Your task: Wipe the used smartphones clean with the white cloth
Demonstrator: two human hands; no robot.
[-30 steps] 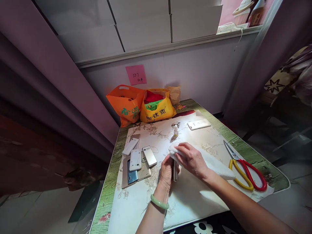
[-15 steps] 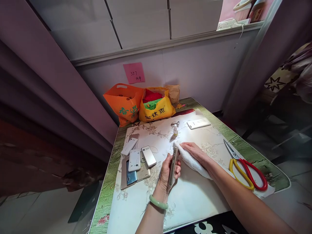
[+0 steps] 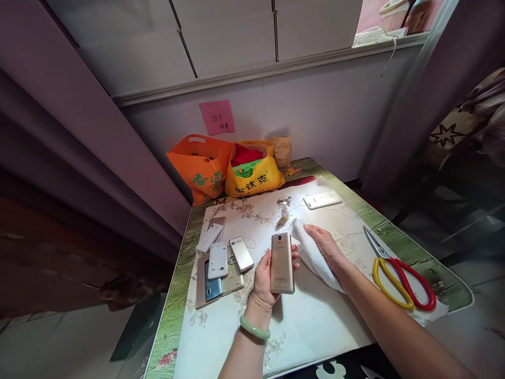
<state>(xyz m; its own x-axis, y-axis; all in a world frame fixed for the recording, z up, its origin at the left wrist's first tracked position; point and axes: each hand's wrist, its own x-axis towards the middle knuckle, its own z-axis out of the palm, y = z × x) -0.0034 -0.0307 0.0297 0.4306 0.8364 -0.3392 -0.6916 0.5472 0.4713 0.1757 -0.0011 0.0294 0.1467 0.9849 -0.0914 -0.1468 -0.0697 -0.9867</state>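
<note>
A gold phone (image 3: 282,268) lies back side up in my left hand (image 3: 262,281), thumb along one edge and fingertips round the other. My right hand (image 3: 324,246) grips a white cloth (image 3: 313,255) just to the right of the phone; the two are slightly apart. Beyond them stands a small clear bottle (image 3: 284,211) with yellowish liquid at its base. Several phones lie overlapping to the left, among them a white phone (image 3: 218,260) and a silver phone (image 3: 241,253). Another white phone (image 3: 322,199) rests alone at the far right.
Large scissors (image 3: 402,276) with red and yellow handles lie at the right edge. An orange bag (image 3: 201,171) and a yellow bag (image 3: 254,181) stand at the back beside a brown paper bag (image 3: 281,151). Patterned white paper (image 3: 221,347) covers the table's middle.
The phone in my left hand has turned from edge-on to showing its back. My right hand has drawn the cloth slightly right, away from the phone.
</note>
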